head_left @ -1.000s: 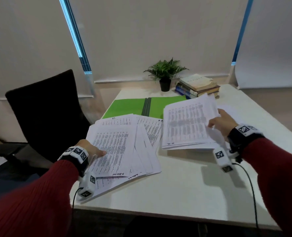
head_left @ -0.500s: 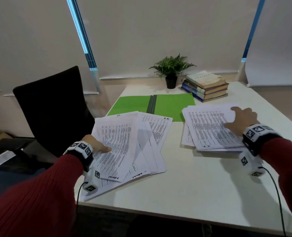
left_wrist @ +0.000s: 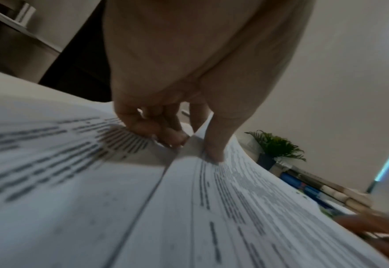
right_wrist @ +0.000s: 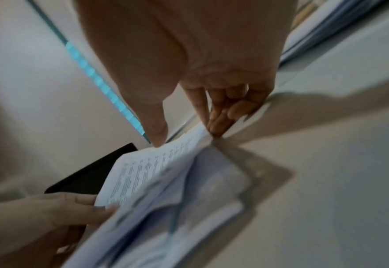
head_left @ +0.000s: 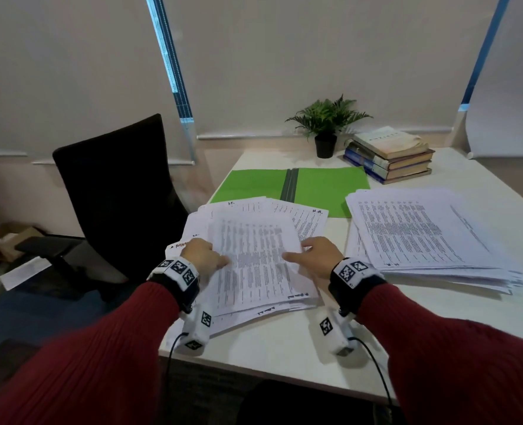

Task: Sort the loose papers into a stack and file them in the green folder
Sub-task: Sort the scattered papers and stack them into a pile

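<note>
Head view: on the worktop [head_left: 284, 348], the left hand [head_left: 200, 256] and right hand [head_left: 318, 256] grip opposite edges of the top sheets [head_left: 254, 259] of the loose pile; the green folder [head_left: 315, 185] lies open behind, a neater stack [head_left: 419, 237] to the right.

Left wrist view: fingers [left_wrist: 165, 134] curl under the sheet edge, thumb on top.

Right wrist view: blurred; thumb above and fingertips [right_wrist: 221, 119] below pinch the sheets.

Printed text [head_left: 254, 256] seemingly blurred, illegible

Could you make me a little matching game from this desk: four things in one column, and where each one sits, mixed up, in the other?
Things:
1. green folder
2. potted plant
3. books
4. tidy paper stack

Places:
A. piled at the desk's far right
B. lying open mid-desk
C. near right, beside the right hand
D. far edge, left of the books

Pairs: 1-B, 2-D, 3-A, 4-C
</note>
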`<state>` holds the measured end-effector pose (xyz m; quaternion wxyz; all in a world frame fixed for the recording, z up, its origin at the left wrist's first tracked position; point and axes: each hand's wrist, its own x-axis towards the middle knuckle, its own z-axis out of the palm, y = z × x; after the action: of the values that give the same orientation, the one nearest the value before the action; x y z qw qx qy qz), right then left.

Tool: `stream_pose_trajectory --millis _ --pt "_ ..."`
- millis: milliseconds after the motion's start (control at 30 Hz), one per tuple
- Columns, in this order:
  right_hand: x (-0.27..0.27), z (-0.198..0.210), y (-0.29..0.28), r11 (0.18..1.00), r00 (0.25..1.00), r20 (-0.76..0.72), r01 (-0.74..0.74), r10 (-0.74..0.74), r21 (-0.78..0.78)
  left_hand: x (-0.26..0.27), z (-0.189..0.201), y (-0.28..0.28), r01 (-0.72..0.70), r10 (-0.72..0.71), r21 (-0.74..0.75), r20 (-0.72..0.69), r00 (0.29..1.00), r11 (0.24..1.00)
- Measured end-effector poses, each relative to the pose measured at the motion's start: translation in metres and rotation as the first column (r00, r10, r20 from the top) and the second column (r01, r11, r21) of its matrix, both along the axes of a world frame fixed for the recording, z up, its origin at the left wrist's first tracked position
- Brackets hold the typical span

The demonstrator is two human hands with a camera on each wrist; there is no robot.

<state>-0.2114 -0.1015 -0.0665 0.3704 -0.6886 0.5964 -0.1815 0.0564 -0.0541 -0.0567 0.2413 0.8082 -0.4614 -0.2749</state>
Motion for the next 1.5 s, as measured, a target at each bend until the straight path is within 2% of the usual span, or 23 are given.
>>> stream_pose_trajectory --millis 100,167,233,267,333,400,433,533,733,833,900,967,1067,1133,1200,1267,1300,1400,1500 --pt "-0.001 -0.003 -0.002 0.992 0.982 0.139 0.122 -0.125 0.029 -0.008 0.004 0.000 0.065 -0.111 -0.176 -0.268 0.957 0.982" --pt "-0.005 -0.007 -0.004 0.985 0.942 0.287 0.167 -0.174 0.050 -0.012 0.006 -0.001 0.080 -0.160 -0.223 -0.371 0.915 0.972" --pt "-0.014 -0.012 -0.010 0.972 0.904 0.361 0.232 -0.230 0.037 -0.011 0.008 -0.005 0.094 -0.171 -0.243 -0.317 0.933 0.965" --pt "-0.020 -0.014 -0.011 0.965 0.895 0.370 0.261 -0.250 0.022 -0.006 0.009 -0.007 0.093 -0.152 -0.241 -0.240 0.959 0.966" --pt "-0.034 -0.014 -0.011 0.957 0.894 0.361 0.290 -0.266 -0.014 0.014 0.010 -0.009 0.083 -0.081 -0.160 0.018 0.997 0.984" --pt "-0.046 -0.018 -0.009 0.958 0.884 0.390 0.285 -0.256 -0.017 0.039 0.013 -0.007 0.042 -0.037 -0.011 0.302 0.952 0.999" --pt "-0.049 -0.019 -0.006 0.962 0.883 0.403 0.271 -0.243 -0.014 0.049 0.013 -0.006 0.000 -0.024 0.066 0.362 0.932 0.998" --pt "-0.048 -0.023 -0.005 0.973 0.893 0.404 0.229 -0.198 -0.029 0.050 0.008 -0.007 -0.057 -0.003 0.183 0.314 0.949 0.982" --pt "-0.044 -0.026 -0.003 0.970 0.880 0.424 0.244 -0.212 -0.022 -0.003 -0.004 -0.020 -0.020 -0.037 0.179 0.309 0.950 0.984" --pt "-0.045 -0.025 0.000 0.970 0.883 0.419 0.241 -0.214 -0.014 -0.014 -0.005 -0.031 -0.024 -0.002 0.113 0.225 0.974 0.993" --pt "-0.048 -0.026 0.000 0.972 0.877 0.432 0.236 -0.213 -0.001 -0.013 0.006 -0.033 -0.073 0.086 -0.082 0.168 0.982 0.994" --pt "-0.051 -0.025 0.000 0.973 0.865 0.453 0.232 -0.215 0.019 -0.002 0.026 -0.033 -0.220 0.254 -0.329 0.062 0.965 0.918" --pt "-0.053 -0.028 -0.003 0.976 0.868 0.452 0.217 -0.208 0.032 0.021 0.068 -0.029 -0.412 0.415 -0.615 -0.148 0.898 0.672" --pt "-0.052 -0.027 -0.003 0.976 0.874 0.441 0.219 -0.204 0.016 0.031 0.095 -0.029 -0.473 0.394 -0.702 -0.288 0.873 0.533" --pt "-0.051 -0.026 -0.002 0.975 0.876 0.435 0.220 -0.209 0.026 0.034 0.111 -0.031 -0.485 0.299 -0.729 -0.383 0.874 0.483" --pt "-0.051 -0.024 -0.001 0.976 0.881 0.424 0.218 -0.209 0.027 0.026 0.113 -0.034 -0.474 0.210 -0.726 -0.429 0.878 0.499" --pt "-0.050 -0.022 0.000 0.974 0.882 0.421 0.223 -0.212 0.023 0.020 0.108 -0.037 -0.454 0.179 -0.716 -0.429 0.886 0.530" --pt "-0.049 -0.020 -0.002 0.967 0.867 0.438 0.252 -0.237 0.024 -0.014 0.081 -0.040 -0.310 0.082 -0.650 -0.356 0.931 0.694" --pt "-0.046 -0.010 0.000 0.955 0.846 0.452 0.291 -0.284 0.055 -0.042 0.034 -0.045 -0.190 0.028 -0.485 -0.321 0.947 0.854"
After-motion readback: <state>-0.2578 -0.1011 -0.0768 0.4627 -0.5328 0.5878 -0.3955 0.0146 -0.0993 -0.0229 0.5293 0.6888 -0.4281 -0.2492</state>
